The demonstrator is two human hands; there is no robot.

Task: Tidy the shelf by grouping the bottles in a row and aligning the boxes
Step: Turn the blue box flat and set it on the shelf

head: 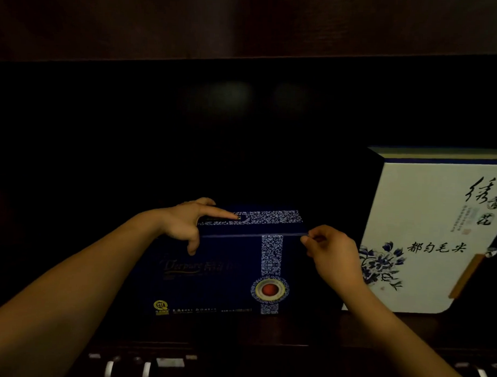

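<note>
A dark blue box (224,275) with a blue-and-white floral band and a red round emblem stands upright on the dark shelf, in the middle. My left hand (185,224) grips its top left corner, fingers laid along the top and thumb down the front. My right hand (331,252) pinches the top right corner. To the right a larger white box (426,231) with blue flowers and black calligraphy stands upright, a gap apart from the blue box. No bottles show on this shelf level.
The dark wooden shelf board (237,327) runs along the front; the shelf's back is in deep shadow. Below the front edge, several bottle tops (146,369) glint on the lower shelf. An upper wooden board (247,24) overhangs.
</note>
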